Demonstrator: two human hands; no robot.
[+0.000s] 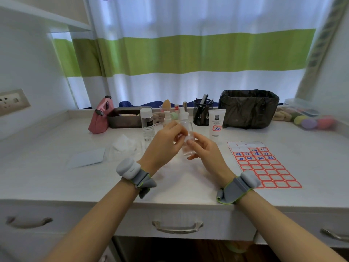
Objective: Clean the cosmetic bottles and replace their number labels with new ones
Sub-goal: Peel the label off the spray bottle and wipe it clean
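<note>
A small clear bottle (187,129) with a pale nozzle cap is held upright above the white desk, between both hands. My left hand (166,144) grips its left side with curled fingers. My right hand (203,148) pinches something small and white against the bottle's front; I cannot tell whether it is a label or a wipe. To the right lies a red-bordered label sheet (264,165) with blue handwritten numbers in its upper rows. A white tube (216,122) wearing a red number label stands behind the hands. A taller clear bottle (147,123) with a white cap stands behind to the left.
White wipes (122,146) and a pale card (86,157) lie left of the hands. At the back stand a pink pouch (101,116), a dark tray (123,117), a mesh pen cup (202,113), a bin with a black liner (247,108) and coloured sponges (311,121).
</note>
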